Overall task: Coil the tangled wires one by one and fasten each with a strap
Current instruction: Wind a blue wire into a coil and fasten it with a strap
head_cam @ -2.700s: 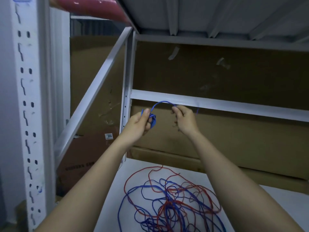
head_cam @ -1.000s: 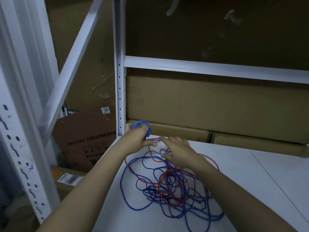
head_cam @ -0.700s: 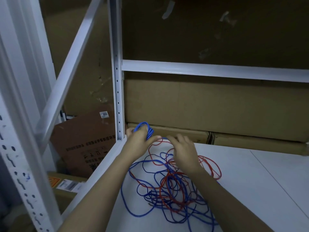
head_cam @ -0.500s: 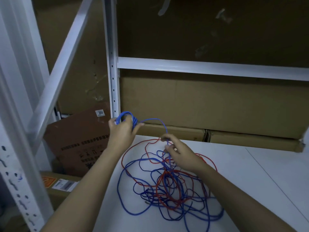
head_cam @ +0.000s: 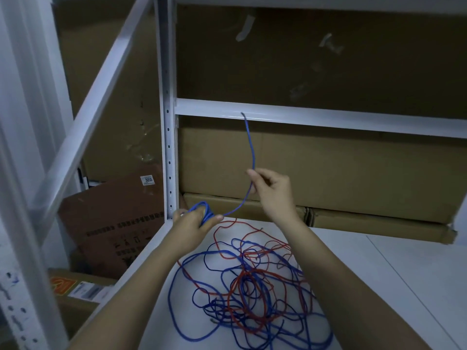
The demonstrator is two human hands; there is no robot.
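My right hand [head_cam: 274, 192] has pulled the blue wire's [head_cam: 251, 152] free end clear of the tangle [head_cam: 249, 286], fingers pinching it, left hand [head_cam: 194, 224] gripping the coil [head_cam: 202, 210].

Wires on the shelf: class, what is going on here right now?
A person is coiling a blue wire. The left hand grips a small coil of it at the shelf's back left corner. The right hand pinches the same wire higher up, and its free end sticks up above that hand, clear of the pile. A tangle of red and blue wires lies on the shelf below both hands. No strap is visible.
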